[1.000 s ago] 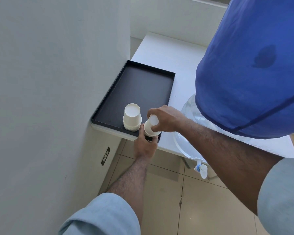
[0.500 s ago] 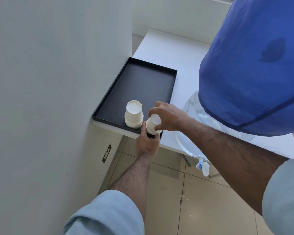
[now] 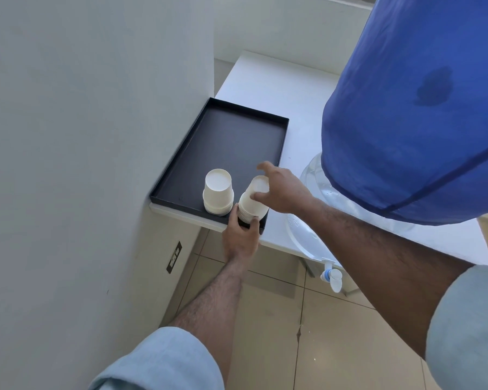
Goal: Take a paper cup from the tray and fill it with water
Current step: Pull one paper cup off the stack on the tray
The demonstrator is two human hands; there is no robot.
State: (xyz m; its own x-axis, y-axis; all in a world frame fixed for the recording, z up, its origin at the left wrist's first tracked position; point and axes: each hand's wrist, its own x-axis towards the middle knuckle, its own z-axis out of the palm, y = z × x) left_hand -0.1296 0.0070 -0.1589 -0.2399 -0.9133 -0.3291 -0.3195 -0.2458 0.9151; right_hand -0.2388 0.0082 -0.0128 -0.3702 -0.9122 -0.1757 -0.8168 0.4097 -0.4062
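Head view. Black tray (image 3: 226, 142) overhangs the white counter (image 3: 299, 88) edge beside the wall; its far half lies bare. Left hand (image 3: 241, 240) pinches the base of the right cup stack (image 3: 252, 204). Right hand (image 3: 279, 190), closed on the stack top 0.5 s ago, now has fingers spread, thumb touching it.

The person wears a light blue shirt. The left sleeve (image 3: 164, 361) is rolled up high, so the whole forearm is bare. The right sleeve (image 3: 465, 327) is rolled up the same way. Both arms have dark hairs on them. The left hand (image 3: 241, 240) and right hand (image 3: 282, 190) are bare too.
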